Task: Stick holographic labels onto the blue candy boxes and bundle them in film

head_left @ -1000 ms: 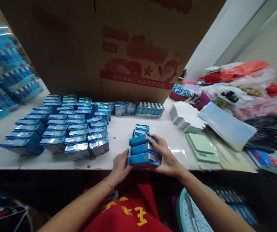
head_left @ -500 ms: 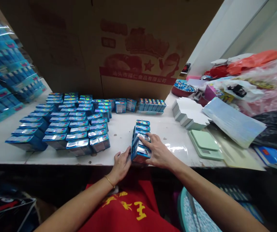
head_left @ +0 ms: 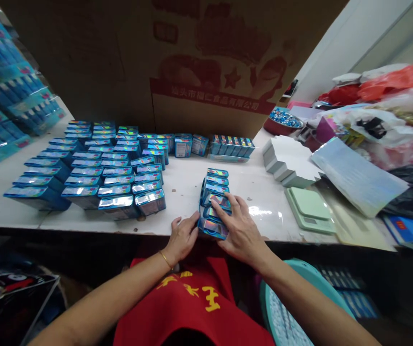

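A short row of small blue boxes [head_left: 217, 180] with shiny tops stands at the middle of the table's front edge. My right hand [head_left: 244, 231] reaches over the row from the right, its fingers on the tops and its thumb low by the nearest box [head_left: 211, 228], gripping there. That nearest box leans, showing more of its top. At the row's left side, my left hand [head_left: 182, 239] touches the front corner with its fingertips, fingers stretched and thumb apart. A thin edge runs along that side; whether it belongs to a tray is unclear.
Many upright blue boxes [head_left: 116, 204] stand in columns to the left. Behind them rises a large carton [head_left: 206, 108]. A filled display tray [head_left: 231, 146], white card stack [head_left: 291, 161], green scale [head_left: 309, 210] and plastic bags [head_left: 379, 129] lie rightward. Below is a turquoise tub [head_left: 302, 269].
The nearest box in the row has tipped so its top faces me more. My right fingers have shifted slightly over the tops. The whole view has also moved a little.
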`<action>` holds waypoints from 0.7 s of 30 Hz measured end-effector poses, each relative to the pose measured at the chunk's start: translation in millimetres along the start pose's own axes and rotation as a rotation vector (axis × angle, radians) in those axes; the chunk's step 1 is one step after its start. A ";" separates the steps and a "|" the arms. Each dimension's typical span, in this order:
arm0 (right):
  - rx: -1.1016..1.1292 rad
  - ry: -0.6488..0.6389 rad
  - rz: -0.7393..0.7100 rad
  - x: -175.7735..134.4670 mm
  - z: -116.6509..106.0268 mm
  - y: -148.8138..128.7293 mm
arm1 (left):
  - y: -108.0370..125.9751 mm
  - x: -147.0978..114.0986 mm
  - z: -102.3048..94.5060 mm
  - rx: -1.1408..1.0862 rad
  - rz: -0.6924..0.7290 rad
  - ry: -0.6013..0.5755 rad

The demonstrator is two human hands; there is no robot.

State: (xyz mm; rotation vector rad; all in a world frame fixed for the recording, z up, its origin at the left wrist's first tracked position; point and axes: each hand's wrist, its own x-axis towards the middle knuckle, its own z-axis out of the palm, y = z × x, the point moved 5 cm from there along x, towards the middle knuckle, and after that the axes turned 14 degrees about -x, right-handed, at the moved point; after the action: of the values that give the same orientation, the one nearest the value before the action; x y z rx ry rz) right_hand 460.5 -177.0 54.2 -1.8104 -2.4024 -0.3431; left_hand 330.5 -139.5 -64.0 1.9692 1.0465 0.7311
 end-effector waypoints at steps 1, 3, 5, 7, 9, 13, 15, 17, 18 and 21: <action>-0.007 -0.005 -0.005 -0.1 0.7 -1.5 | 0.1 -0.1 0.0 -0.004 -0.001 -0.001; -0.025 -0.013 -0.040 -0.1 2.6 -4.9 | 0.1 -0.3 0.0 -0.011 -0.001 0.001; -0.031 -0.031 -0.089 0.8 5.4 -7.4 | -0.4 -0.6 -0.2 -0.012 0.006 0.006; -0.023 -0.048 -0.093 3.3 7.3 -5.8 | -1.0 -1.3 -0.3 -0.009 0.017 0.009; -0.022 -0.068 -0.073 6.9 7.8 -1.8 | -2.0 -2.8 -0.2 -0.009 0.027 0.002; -0.044 -0.130 -0.100 14.2 11.3 2.6 | -7.0 -5.5 0.0 -0.036 0.021 -0.017; -0.047 -0.171 -0.089 17.4 18.3 5.3 | -10.1 -3.2 -1.6 -0.084 -0.011 -0.011; -0.037 -0.202 -0.060 19.9 28.1 9.4 | -10.4 3.4 -5.3 -0.186 -0.052 0.012; -0.023 -0.207 -0.054 20.6 32.5 11.6 | -8.6 8.1 -7.6 -0.258 -0.067 0.026; 0.080 -0.189 -0.053 19.0 37.4 19.1 | 5.2 23.2 -13.5 -0.490 -0.084 0.035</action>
State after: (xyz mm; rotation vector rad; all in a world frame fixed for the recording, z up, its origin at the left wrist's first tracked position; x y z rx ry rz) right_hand 475.2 -145.0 24.4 -1.8227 -2.5506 -0.0816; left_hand 333.9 -116.6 -49.5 1.4889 0.8644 0.8822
